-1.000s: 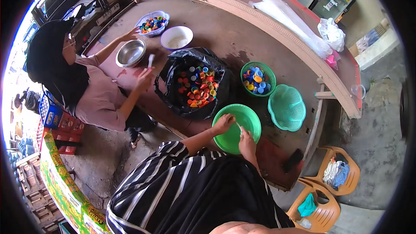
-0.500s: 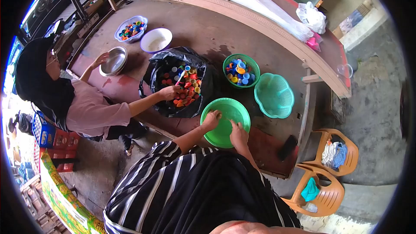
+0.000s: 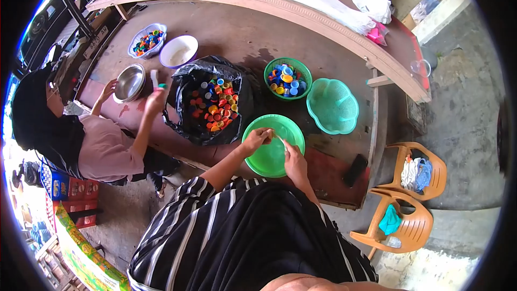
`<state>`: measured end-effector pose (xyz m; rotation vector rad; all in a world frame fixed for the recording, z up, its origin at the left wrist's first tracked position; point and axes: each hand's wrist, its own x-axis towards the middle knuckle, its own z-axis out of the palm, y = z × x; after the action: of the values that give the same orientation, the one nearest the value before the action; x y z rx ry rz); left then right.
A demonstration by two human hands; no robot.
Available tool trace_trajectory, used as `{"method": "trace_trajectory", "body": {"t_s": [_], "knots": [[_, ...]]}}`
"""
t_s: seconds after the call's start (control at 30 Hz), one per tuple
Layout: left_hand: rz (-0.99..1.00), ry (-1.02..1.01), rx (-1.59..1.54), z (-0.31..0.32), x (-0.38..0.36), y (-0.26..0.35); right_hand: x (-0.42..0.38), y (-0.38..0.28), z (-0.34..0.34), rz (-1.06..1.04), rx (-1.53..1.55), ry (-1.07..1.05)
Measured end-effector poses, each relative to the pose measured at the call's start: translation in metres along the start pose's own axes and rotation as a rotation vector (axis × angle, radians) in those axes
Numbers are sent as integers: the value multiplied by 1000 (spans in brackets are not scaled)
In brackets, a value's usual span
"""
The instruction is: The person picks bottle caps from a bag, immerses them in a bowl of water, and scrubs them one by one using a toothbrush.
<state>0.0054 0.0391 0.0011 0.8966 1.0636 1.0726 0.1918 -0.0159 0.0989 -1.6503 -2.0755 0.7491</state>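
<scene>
Both hands stay over green bowl (image 3: 273, 145), left hand (image 3: 257, 139) & right hand (image 3: 293, 159) now pinching thin tool (image 3: 279, 139).

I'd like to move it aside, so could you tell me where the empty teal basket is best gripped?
Probably the scalloped rim of the teal basket, from above on its near side: it sits upright, open and empty, and the green bowl crowds its left.

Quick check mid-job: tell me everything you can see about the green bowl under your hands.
The green bowl is round, shallow and looks like smooth plastic, bright green all over. It sits upright at the near edge of the table, beside the black bag of bottle caps. The left hand is over its rim and the right hand over its inside, with a thin pale stick between them. I can see no contents.
</scene>
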Motion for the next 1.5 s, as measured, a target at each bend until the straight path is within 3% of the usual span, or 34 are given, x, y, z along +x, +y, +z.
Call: {"method": "trace_trajectory", "body": {"t_s": [0.07,0.2,0.27,0.37,0.47,0.6,0.8,0.9,1.0,1.07,1.17,1.33,1.43,1.5], "knots": [[192,-68,271,-10,7,-8,4,20,4,-5,-81,-109],[364,76,585,-17,4,-15,5,4,2,3,-236,-75],[353,84,595,-19,1,-21,10,20,19,-39,-415,-49],[361,119,667,-14,-3,-17,11,13,18,-4,-353,-110],[318,162,739,-7,-10,-6,11,7,21,-46,-228,29],[353,169,873,-3,-9,-12,11,19,23,5,-296,-43],[273,140,785,-6,-9,-8,5,21,29,13,-257,-53],[388,185,866,-5,-9,-9,10,18,26,4,-245,-36],[264,159,696,-4,-13,-6,8,10,24,-37,-214,-70],[282,150,717,-4,-13,-13,11,21,27,24,-331,-113],[292,194,752,-2,-9,-13,8,9,22,-24,-208,2],[302,243,794,2,-15,-8,10,18,23,28,-337,-52],[333,244,767,0,-13,-5,4,4,15,-57,-203,-19],[254,226,768,3,-19,3,5,9,20,-63,-203,-33]]}}
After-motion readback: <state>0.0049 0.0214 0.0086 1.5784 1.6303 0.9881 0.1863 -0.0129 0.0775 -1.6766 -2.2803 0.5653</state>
